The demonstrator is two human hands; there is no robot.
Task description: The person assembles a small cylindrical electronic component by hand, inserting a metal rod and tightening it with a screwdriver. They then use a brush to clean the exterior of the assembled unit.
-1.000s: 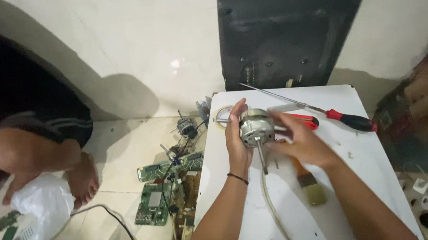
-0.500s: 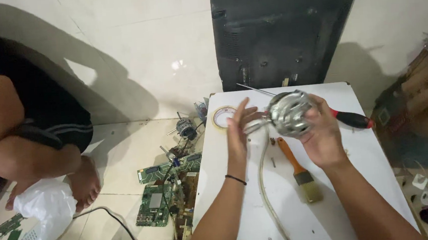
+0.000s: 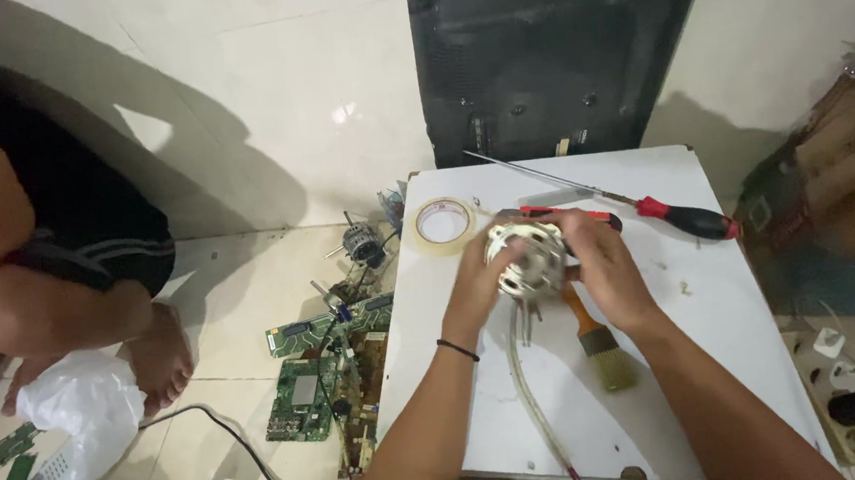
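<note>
Silvery metal catches the light where a small round motor [image 3: 527, 256] is gripped between both hands above the middle of the white counter [image 3: 716, 350]. The left hand [image 3: 480, 278] cups its near side with fingers clamped on the casing; the right hand [image 3: 594, 258] wraps over the far side, its fingers also closed on the motor. A pale cable [image 3: 528, 383] trails from under the motor down toward the counter's near edge, ending in what looks like red wire tips, though that end is hard to make out.

Just beside the right hand lies a paintbrush [image 3: 600, 343] with an orange handle, bristles pointing to the near edge. A roll of tape [image 3: 443, 224] sits by the counter's far left corner. A long screwdriver [image 3: 646, 205] with a red and black handle lies along the far edge, its shaft angled to the back.

On the floor to the left lie green circuit boards [image 3: 307, 379], a second small motor [image 3: 360, 243], a white plastic bag [image 3: 83, 404] and a black wire [image 3: 232, 454]. Another person's bare leg [image 3: 62, 316] is folded there. A dark panel [image 3: 555, 51] leans against the wall behind the counter.
</note>
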